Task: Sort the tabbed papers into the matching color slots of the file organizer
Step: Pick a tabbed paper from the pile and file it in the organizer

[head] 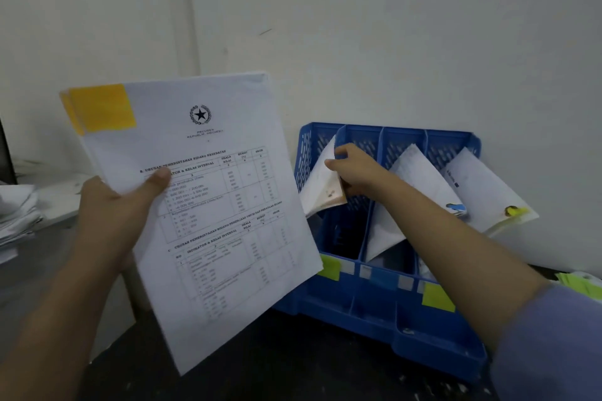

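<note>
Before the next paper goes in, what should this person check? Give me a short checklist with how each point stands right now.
1. Left hand holds the stack firmly: ok, thumb pressed on the front.
2. Top sheet's tab colour readable: ok, orange-yellow.
3. Right hand free for the next sheet: not ok, it pinches a paper at the organizer's leftmost slot.
4. That paper fully seated: not ok, it leans out over the slot.
5. Slot labels visible: partly; a yellow-green label shows on the right, another on the left is half hidden by the stack.
6. A slot matching the orange-yellow tab: cannot tell.
</note>
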{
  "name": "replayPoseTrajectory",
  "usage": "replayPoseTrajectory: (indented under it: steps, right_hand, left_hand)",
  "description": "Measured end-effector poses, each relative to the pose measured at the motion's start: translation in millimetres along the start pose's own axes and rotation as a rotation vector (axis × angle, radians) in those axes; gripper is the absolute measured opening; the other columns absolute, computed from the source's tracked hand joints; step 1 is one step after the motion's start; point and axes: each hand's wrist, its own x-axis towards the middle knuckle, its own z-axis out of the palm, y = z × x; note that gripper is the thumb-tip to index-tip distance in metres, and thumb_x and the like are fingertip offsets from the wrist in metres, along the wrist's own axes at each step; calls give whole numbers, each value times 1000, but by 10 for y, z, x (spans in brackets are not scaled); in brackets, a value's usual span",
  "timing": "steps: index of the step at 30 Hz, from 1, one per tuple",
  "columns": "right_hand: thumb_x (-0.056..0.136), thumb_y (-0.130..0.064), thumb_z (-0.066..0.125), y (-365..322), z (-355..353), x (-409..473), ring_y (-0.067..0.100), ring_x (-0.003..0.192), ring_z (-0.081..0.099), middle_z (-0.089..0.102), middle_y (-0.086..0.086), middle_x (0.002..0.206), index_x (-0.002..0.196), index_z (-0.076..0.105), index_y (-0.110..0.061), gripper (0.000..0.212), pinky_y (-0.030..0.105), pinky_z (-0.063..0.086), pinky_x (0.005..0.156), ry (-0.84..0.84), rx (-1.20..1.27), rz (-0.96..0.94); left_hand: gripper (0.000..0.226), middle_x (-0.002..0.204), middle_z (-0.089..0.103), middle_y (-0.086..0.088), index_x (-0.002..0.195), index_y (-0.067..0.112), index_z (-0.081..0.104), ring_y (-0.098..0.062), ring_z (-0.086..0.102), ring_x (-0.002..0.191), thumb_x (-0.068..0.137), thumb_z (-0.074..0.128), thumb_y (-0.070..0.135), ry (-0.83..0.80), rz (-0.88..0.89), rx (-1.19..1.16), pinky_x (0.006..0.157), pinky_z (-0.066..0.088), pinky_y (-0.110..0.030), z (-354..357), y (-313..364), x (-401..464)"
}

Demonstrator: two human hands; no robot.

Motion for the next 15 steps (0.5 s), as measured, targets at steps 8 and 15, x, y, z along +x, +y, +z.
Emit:
replayPoseTrajectory:
  steps: [8,15]
  right_hand:
    - [93,-1,45,-281,250,307,18,71,64,64,7,98,118,54,-16,30,44,56,81,-129,92,-85]
    - [91,12,26,-270,346,347,21,82,60,55,11,129,140,37,-21,60,56,42,94,-171,20,-169]
  left_hand:
    - [104,118,66,2,119,19,62,-15,63,107,33,77,75,33,-111,-55,96,47,-34,-258,-51,458]
    - [24,90,65,20,89,23,65,4,66,84,71,74,36,231,86,-14,71,53,-14,85,251,258]
